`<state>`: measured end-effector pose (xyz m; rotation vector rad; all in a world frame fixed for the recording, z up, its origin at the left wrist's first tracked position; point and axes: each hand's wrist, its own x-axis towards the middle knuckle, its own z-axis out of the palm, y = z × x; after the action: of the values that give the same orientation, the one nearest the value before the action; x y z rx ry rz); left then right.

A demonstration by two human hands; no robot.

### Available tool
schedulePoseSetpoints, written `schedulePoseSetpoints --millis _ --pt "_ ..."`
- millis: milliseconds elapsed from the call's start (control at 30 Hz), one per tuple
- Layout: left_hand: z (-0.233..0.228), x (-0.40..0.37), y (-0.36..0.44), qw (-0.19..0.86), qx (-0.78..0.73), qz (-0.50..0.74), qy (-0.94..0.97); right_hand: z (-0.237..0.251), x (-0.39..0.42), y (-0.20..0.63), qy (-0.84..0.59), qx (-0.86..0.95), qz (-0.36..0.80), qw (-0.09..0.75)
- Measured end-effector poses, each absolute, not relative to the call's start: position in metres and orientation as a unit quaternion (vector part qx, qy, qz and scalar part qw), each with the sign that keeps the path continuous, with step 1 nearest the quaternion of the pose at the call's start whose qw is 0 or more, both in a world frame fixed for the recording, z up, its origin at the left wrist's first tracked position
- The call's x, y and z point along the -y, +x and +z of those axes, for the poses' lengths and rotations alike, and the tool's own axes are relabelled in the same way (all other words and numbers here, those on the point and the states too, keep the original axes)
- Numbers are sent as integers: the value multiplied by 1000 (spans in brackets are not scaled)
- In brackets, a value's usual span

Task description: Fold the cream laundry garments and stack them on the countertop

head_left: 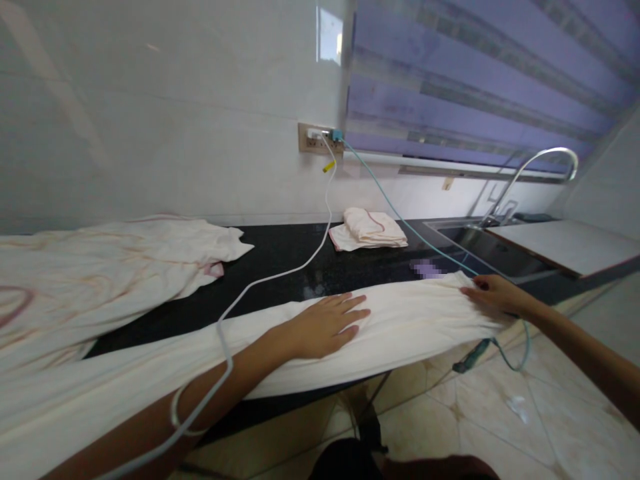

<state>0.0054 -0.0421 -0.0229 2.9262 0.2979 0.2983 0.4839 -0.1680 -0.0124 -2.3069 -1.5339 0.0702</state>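
Pressing cloth [400,320] flat, L hand [325,327] | R hand [493,295] pinching edge

Daylight enters through the striped window blind [480,80] at upper right, tinted violet-blue, and falls softly across the scene; overall brightness is moderate. A bright rectangular reflection [330,35] marks the glossy wall [150,100], which also carries faint diagonal streaks of glare. The dark desk [300,267] shows speckled sheen. Shadows are weak and diffuse. Wide-angle distortion bends straight lines near the edges, and the left margin appears soft. A small pixelated patch [428,269] lies on the desk.
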Motion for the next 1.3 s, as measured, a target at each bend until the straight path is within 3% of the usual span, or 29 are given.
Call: schedulePoseSetpoints --millis 100,267,500,767,900,1033,1133,1300 --pt "-23 42 6 91 -96 102 986 -1 166 480 -812 568 22 133" --pt "-22 43 7 93 -96 94 986 39 163 432 -805 580 -80 101" --pt "-25 41 7 106 -95 98 985 76 159 301 -746 631 -3 214" --pt "-22 45 11 84 -50 147 984 71 146 199 -733 668 29 125" --pt "-13 46 15 197 -63 198 958 70 144 168 -735 671 30 94" --pt "-12 31 18 400 -202 312 838 62 141 153 -726 681 36 84" --pt "-17 16 20 551 -295 321 712 58 139 148 -722 686 44 81" --pt "-27 11 18 581 -252 302 713 64 139 138 -721 685 32 96"
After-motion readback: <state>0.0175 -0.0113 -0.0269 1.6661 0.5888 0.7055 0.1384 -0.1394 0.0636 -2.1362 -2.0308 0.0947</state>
